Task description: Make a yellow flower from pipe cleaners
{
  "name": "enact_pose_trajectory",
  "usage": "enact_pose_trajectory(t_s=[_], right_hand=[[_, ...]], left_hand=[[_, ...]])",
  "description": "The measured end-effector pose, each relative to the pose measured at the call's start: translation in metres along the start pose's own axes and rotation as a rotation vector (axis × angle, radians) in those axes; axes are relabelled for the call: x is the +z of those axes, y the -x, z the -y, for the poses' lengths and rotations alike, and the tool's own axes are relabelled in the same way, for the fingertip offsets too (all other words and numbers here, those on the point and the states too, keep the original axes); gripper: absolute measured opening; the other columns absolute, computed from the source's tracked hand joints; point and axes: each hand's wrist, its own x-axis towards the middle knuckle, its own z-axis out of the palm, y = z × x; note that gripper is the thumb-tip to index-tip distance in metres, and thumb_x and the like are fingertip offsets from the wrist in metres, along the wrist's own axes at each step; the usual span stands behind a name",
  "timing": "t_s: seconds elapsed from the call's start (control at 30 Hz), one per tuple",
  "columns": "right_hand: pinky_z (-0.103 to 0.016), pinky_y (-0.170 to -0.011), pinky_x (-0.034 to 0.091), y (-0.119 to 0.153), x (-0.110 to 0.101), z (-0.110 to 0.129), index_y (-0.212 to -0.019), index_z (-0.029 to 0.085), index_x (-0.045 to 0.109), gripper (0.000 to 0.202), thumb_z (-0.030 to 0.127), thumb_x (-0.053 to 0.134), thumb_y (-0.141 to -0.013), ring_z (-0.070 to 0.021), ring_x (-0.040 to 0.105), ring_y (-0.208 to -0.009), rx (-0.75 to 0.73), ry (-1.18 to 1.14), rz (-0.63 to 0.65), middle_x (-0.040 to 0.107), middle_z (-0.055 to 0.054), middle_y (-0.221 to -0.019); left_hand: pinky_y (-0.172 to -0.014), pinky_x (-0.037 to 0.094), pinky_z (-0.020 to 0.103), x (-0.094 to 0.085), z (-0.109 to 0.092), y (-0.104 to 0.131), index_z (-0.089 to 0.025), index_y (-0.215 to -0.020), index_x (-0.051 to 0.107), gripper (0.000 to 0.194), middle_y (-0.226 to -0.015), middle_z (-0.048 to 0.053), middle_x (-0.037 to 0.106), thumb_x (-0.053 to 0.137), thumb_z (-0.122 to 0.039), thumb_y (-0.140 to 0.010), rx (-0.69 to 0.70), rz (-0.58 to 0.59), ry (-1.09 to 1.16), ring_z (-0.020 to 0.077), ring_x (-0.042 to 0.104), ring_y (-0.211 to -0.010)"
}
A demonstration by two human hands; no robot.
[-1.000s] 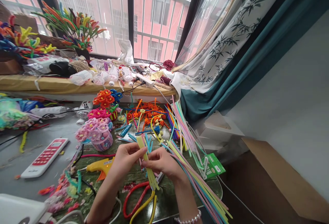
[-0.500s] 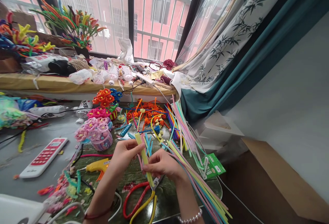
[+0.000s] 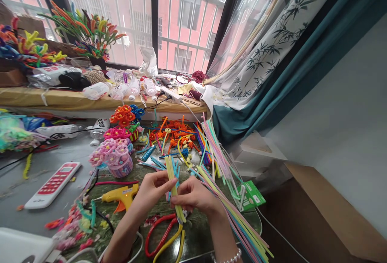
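Note:
A short bundle of pale yellow pipe cleaners [image 3: 171, 170] stands slantwise between my two hands. My left hand [image 3: 154, 184] pinches it near the upper part, thumb along its front. Lower down, my right hand [image 3: 193, 193] has its fingertips closed on the same bundle. Just under the bundle's lower end lie scissors [image 3: 160, 237] with one red and one yellow handle; their blades are mostly hidden. Cut blue and pink pipe cleaners [image 3: 157, 163] lie behind the hands. Left of my left wrist is a yellow glue gun [image 3: 122, 196].
Long pastel pipe cleaners [image 3: 238, 218] run along the table's right side, beside a green card [image 3: 252, 194]. A pink flower pot [image 3: 116, 160], orange pipe-cleaner flowers [image 3: 173, 132] and a red-and-white calculator-like device [image 3: 53, 184] occupy the table. Plastic bottles [image 3: 96, 90] crowd the windowsill.
Both hands and the yellow bundle have shifted slightly to the right. The bundle remains pinched between them, and the scissors stay in place.

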Motion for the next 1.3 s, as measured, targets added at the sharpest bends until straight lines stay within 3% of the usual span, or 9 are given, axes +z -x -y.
enact_pose_trajectory(t_s=[0.1,0.3,0.57,0.8,0.97,1.13,1.3], right_hand=[[-0.021,-0.040,0.027,0.001,0.000,-0.001,-0.069,0.011,0.076,0.048,0.058,0.082,-0.067,-0.0058,0.042,-0.039,0.009,-0.017,0.009,0.054,0.005,-0.044],[-0.020,-0.036,0.026,0.005,0.004,-0.003,-0.071,0.010,0.074,0.052,0.062,0.081,-0.066,-0.0051,0.042,-0.035,0.052,-0.078,0.012,0.054,0.005,-0.046],[-0.019,-0.034,0.024,0.011,0.003,0.000,-0.068,0.010,0.074,0.047,0.055,0.084,-0.066,-0.0045,0.043,-0.034,0.080,-0.126,0.067,0.055,0.005,-0.045],[-0.018,-0.032,0.022,0.012,0.002,0.006,-0.069,0.010,0.076,0.040,0.050,0.085,-0.066,-0.0038,0.041,-0.031,0.053,-0.157,0.096,0.055,0.006,-0.042],[-0.017,-0.030,0.020,0.012,0.000,0.013,-0.069,0.008,0.077,0.034,0.042,0.083,-0.067,-0.0026,0.037,-0.030,0.033,-0.155,0.118,0.054,0.005,-0.041],[-0.016,-0.029,0.022,0.014,-0.003,0.020,-0.068,0.008,0.077,0.030,0.038,0.080,-0.065,-0.0029,0.039,-0.029,0.011,-0.162,0.133,0.057,0.004,-0.042],[-0.016,-0.029,0.023,0.016,-0.006,0.026,-0.068,0.008,0.076,0.031,0.040,0.080,-0.067,-0.0032,0.041,-0.030,0.002,-0.164,0.150,0.058,0.004,-0.044]], left_hand=[[-0.058,0.045,0.024,0.001,0.000,0.003,-0.013,-0.071,0.072,0.041,-0.066,0.003,0.065,0.073,-0.054,-0.074,0.038,-0.005,-0.023,0.0164,0.055,-0.063],[-0.051,0.042,0.022,0.002,0.002,0.008,-0.014,-0.066,0.072,0.040,-0.058,0.001,0.061,0.070,-0.052,-0.078,0.190,-0.118,-0.181,0.0140,0.051,-0.055],[-0.050,0.039,0.022,-0.002,0.001,0.012,-0.016,-0.066,0.072,0.033,-0.056,0.000,0.057,0.058,-0.028,-0.092,0.564,-0.222,-0.541,0.0119,0.048,-0.051],[-0.060,0.050,0.024,-0.013,-0.001,0.011,-0.015,-0.107,0.071,0.029,-0.072,0.005,0.069,0.042,-0.015,-0.101,0.999,-0.107,-0.852,0.0152,0.060,-0.063],[-0.056,0.051,0.028,-0.018,-0.009,0.011,-0.012,-0.127,0.058,0.032,-0.074,0.004,0.066,0.035,-0.016,-0.104,1.140,-0.060,-1.003,0.0163,0.058,-0.061],[-0.052,0.049,0.029,-0.021,-0.012,0.010,-0.007,-0.127,0.055,0.033,-0.073,0.004,0.065,0.032,-0.015,-0.105,1.230,-0.038,-1.157,0.0156,0.056,-0.059],[-0.068,0.055,0.029,-0.022,-0.014,0.010,-0.007,-0.122,0.058,0.032,-0.074,0.003,0.065,0.032,-0.011,-0.104,1.302,-0.046,-1.263,0.0151,0.060,-0.067]])
